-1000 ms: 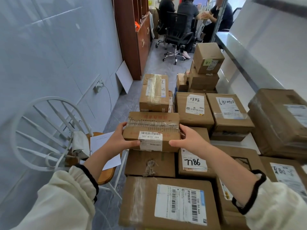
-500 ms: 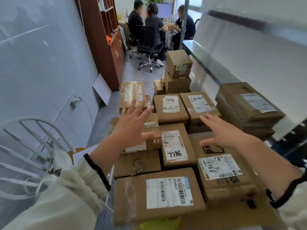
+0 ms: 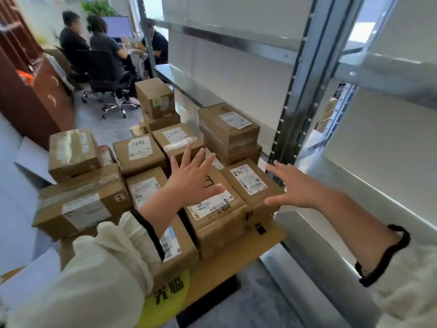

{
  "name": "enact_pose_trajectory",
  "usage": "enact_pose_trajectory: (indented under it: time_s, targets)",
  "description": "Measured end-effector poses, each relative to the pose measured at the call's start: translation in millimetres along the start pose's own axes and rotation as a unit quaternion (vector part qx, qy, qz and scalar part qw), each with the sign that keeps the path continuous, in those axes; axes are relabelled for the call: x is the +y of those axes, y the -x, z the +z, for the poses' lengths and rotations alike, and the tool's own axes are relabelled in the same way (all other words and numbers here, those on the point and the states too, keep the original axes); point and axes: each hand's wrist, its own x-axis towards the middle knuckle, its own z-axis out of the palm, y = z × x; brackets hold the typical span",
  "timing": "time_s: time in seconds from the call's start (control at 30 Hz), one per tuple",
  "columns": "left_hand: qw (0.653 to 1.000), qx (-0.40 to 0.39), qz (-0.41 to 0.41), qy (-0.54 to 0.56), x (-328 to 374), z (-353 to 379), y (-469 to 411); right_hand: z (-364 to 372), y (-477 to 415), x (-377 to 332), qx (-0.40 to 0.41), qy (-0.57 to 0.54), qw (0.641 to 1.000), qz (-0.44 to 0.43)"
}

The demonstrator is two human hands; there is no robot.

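Reaching out over the parcels, both hands are spread wide with straight fingers and hold nothing. They stand well apart, and between them lies the right-hand box (image 3: 256, 194), which seems to be the one they are closing on.

The box sits at the near right of the pile, on a flat cardboard sheet (image 3: 236, 252), just left of the metal rack upright (image 3: 305, 91). Its long axis runs away from the person, slanting a little from near right to far left, so its long sides face left and right, one toward each palm.

The right hand (image 3: 295, 185) is the nearer one. It is just beside the box's right side, palm turned inward and thumb low by the near right corner; whether it touches the cardboard cannot be told. The left hand (image 3: 191, 181) hovers over the neighbouring box (image 3: 212, 209), its thumb pointing toward the seam between the two, so it probably has farther to travel before it meets the left side.

The box is plain brown cardboard, closed and low, with a white shipping label lying lengthwise on its top, carrying print and some handwriting. It sits tight against its neighbour on the left, and a taller stack of boxes (image 3: 229, 129) stands behind it.
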Motion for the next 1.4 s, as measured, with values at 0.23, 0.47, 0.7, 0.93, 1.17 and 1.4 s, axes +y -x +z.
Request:
enact_pose_trajectory:
  time_s: [0.23, 0.47, 0.7, 0.93, 1.17, 1.4]
  targets:
    - [0.993, -0.021, 0.106, 0.037, 178, 4, 11, -12, 154, 124, 0.016, -0.004, 0.996, 0.086]
    - [0.958, -0.072, 0.269, 0.067, 387, 24, 52, -4, 344, 237, 0.049, -0.046, 0.975, 0.213]
    - [0.903, -0.119, 0.402, 0.096, 559, 43, 90, 17, 482, 318, 0.123, -0.116, 0.925, 0.34]
    - [0.83, -0.166, 0.528, 0.068, 713, 70, 121, 46, 582, 379, 0.161, -0.153, 0.862, 0.456]
    - [0.745, -0.192, 0.636, 0.053, 854, 80, 164, 56, 686, 429, 0.198, -0.155, 0.783, 0.569]
    - [0.666, -0.226, 0.71, 0.01, 964, 116, 251, 94, 811, 445, 0.197, -0.203, 0.707, 0.648]
